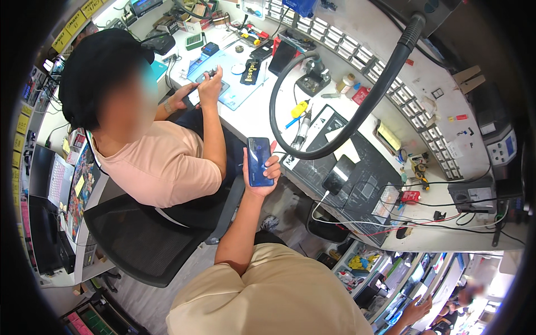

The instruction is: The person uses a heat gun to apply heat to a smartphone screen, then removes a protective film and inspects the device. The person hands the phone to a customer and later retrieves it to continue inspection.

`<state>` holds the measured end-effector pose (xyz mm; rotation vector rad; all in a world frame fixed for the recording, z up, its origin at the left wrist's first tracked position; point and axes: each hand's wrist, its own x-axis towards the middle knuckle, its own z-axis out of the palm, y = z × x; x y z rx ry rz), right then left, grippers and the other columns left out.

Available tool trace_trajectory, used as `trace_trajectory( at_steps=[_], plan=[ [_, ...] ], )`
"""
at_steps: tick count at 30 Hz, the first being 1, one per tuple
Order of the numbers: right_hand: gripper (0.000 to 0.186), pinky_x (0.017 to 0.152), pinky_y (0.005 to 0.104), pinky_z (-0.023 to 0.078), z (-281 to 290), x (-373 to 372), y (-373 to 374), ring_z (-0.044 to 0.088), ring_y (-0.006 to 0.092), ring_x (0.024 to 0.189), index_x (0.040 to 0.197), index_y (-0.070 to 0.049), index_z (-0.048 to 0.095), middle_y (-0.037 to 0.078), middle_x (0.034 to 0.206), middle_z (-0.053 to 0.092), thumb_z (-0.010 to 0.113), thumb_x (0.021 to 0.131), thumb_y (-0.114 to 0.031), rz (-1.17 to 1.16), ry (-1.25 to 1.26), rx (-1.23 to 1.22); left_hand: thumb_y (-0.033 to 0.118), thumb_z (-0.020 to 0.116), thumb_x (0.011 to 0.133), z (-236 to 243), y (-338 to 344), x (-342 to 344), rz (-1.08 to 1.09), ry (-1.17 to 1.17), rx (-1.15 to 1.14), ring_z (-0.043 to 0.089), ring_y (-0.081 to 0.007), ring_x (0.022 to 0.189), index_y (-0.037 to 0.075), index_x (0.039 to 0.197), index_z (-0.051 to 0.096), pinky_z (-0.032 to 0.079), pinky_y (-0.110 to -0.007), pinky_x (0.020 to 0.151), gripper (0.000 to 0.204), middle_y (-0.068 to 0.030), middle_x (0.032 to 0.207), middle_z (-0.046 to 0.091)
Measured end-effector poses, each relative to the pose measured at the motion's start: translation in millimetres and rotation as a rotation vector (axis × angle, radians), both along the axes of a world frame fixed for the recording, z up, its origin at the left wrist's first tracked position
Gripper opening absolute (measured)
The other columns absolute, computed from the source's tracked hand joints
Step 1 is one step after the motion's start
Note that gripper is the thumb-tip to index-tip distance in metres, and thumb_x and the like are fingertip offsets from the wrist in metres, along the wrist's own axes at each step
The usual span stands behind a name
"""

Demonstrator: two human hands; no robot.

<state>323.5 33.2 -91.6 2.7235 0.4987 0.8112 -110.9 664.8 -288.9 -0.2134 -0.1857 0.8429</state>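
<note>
A dark blue glossy phone (259, 162) lies back side up in my left hand (267, 181). My thumb runs along its left edge and my fingers curl over its right edge. It is held in the air between the co-worker's chair and the workbench. At the lower right, my right hand (416, 312) rests at the edge of the shelving with its fingers apart; nothing shows in it. A second phone (339, 175), dark with a white cable plugged in, lies on a black work mat (357, 195) on the bench.
A seated co-worker (159, 162) in a peach shirt works with a phone and small tool over a light blue mat (237, 95). A thick black hose (363, 125) arches above the bench. An office chair (145, 234) stands left of my arm. Small drawers (357, 53) line the bench's back.
</note>
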Motion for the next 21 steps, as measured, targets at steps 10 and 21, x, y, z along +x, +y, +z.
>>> trace_trajectory(
  at_steps=[10,21],
  plan=[
    [0.046,0.105,0.0527,0.048,2.6,-3.6,2.7,0.057,0.0386,0.124,0.144,-0.009,0.057,0.015,0.139,0.060,0.062,0.105,-0.033,0.023,0.005,0.018,0.073,0.052,0.101,-1.4,-2.0,-1.3,-0.037,0.005,-0.014,0.041,-0.0138,0.063,0.002,0.158,0.042,0.035,-0.029,0.061,0.091,-0.0042,0.085,0.044],
    [0.047,0.106,0.0528,0.047,2.3,-2.8,4.1,0.056,0.0386,0.125,0.144,-0.009,0.057,0.016,0.139,0.059,0.063,0.104,-0.033,0.004,0.022,0.024,0.074,0.052,0.100,-3.9,1.0,-3.0,-0.050,0.023,-0.028,0.042,-0.0146,0.063,-0.002,0.159,0.036,0.036,-0.030,0.061,0.098,-0.0051,0.085,0.044]
  ],
)
